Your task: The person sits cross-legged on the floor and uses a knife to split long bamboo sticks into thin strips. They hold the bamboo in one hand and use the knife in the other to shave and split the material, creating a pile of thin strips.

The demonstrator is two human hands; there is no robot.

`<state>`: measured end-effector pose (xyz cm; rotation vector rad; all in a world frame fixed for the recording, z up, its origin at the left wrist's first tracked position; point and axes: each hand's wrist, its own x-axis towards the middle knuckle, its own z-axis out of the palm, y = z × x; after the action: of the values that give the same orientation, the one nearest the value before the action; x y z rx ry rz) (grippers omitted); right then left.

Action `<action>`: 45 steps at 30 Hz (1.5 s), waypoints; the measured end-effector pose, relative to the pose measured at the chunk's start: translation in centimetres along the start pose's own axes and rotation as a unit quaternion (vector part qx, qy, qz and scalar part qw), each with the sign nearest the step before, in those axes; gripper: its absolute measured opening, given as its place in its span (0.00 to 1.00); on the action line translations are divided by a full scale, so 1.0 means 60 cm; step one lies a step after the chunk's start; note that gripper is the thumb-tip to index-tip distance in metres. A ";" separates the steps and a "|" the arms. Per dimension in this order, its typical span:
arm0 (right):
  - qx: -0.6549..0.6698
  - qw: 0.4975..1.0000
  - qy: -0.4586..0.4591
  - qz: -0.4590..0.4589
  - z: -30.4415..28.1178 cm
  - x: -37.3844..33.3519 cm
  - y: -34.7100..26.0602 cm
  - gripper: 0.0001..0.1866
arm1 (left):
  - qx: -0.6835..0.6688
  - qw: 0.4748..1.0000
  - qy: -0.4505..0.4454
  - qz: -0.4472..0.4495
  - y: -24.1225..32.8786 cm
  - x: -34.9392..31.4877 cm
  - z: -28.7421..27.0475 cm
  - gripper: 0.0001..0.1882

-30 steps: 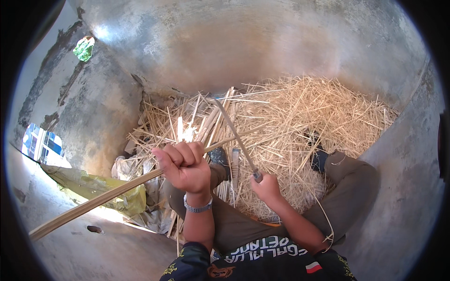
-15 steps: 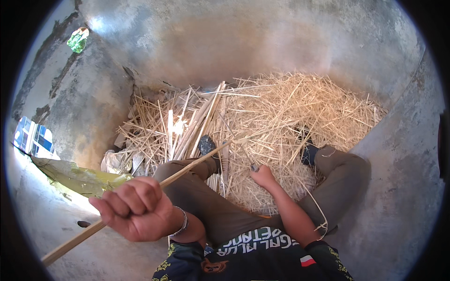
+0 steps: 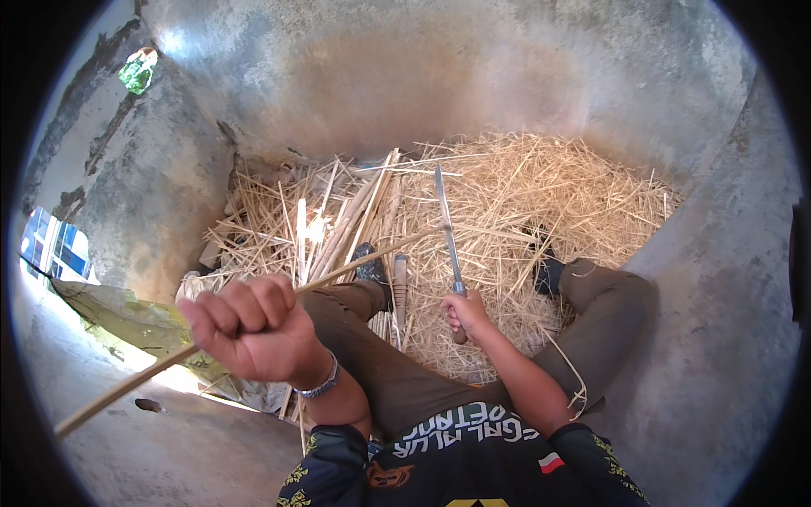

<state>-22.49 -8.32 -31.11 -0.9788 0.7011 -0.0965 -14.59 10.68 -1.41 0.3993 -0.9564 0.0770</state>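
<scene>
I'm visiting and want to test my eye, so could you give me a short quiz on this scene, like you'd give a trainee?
1. Which hand holds the knife?
2. True or false: the left wrist is bare.
3. Fill in the blank: the left hand grips a long ____.

Key:
1. The right hand.
2. False: it wears a silvery band.
3. Wooden strip.

Left hand (image 3: 258, 329): curled, fist-like | Left forearm (image 3: 345, 399): slanting forward and leftward | Right hand (image 3: 470, 315): fingers folded | Right forearm (image 3: 530, 377): angled forward, inward
</scene>
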 end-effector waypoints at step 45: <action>-0.254 0.943 0.213 -0.016 -0.092 0.087 -0.017 0.11 | 0.030 0.993 0.104 0.041 0.083 -0.034 -0.064 0.26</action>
<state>-21.44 -14.87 -34.89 -1.4872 1.1418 -0.1633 -13.97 16.93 -3.55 0.3995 -0.7656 0.2182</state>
